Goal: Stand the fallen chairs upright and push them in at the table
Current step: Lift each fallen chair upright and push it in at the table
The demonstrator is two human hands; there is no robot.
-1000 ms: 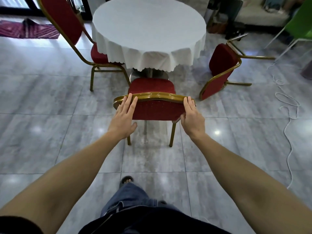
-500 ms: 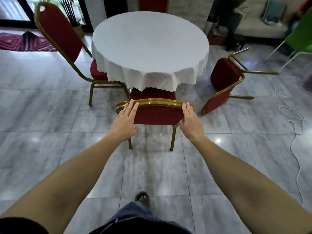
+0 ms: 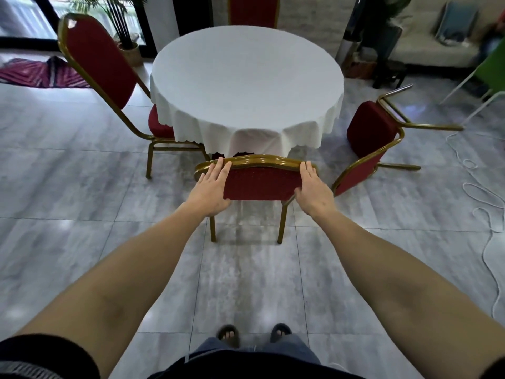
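Altogether four red chairs with gold frames are seen around one round table (image 3: 246, 77) draped in a white cloth. Three stand upright: the near chair (image 3: 259, 181), its seat tucked under the cloth; the left chair (image 3: 101, 67); and a far chair (image 3: 252, 9), partly hidden. One fallen chair (image 3: 374, 138) lies on its side on the grey tiled floor to the right. The near chair's top rail is touched by two hands: the left hand (image 3: 211, 187) and right hand (image 3: 314, 190), each grip open, fingers laid straight.
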